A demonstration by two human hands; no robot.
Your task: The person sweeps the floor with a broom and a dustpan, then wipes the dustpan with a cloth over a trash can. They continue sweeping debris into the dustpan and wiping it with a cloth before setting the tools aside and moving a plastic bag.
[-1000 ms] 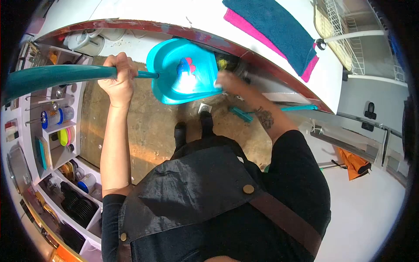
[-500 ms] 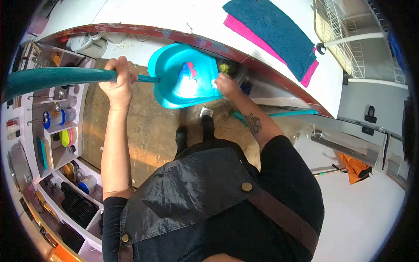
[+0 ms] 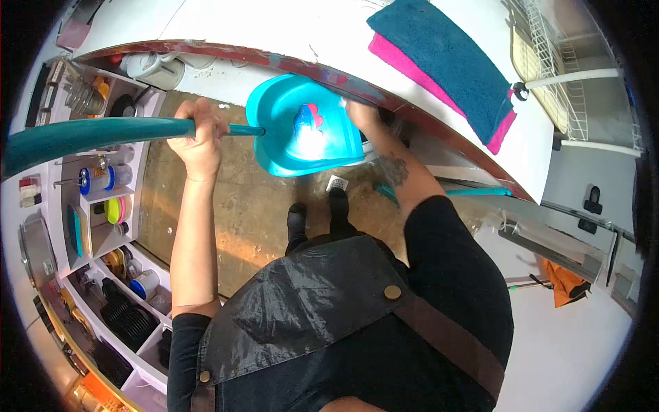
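Note:
My left hand (image 3: 197,141) is wrapped round the teal handle (image 3: 103,141) of a turquoise dustpan (image 3: 274,154). The pan is raised above the floor at the counter's edge, with a blue and pink sticker (image 3: 307,120) on its inside. At the pan's far right edge is my right hand (image 3: 362,117), whose fingers are partly hidden behind the rim and blurred; what they touch cannot be made out.
A white counter (image 3: 274,27) with a dark red edge carries a teal towel (image 3: 446,62) over a pink one (image 3: 419,75). Shelves (image 3: 141,185) stand at the left. Another teal handle (image 3: 473,192) lies at the right. A floor drain (image 3: 337,183) is near my feet.
The view has shifted slightly, so most things sit further right and lower. My right hand has moved up along the pan's edge, and its fingers are now less visible.

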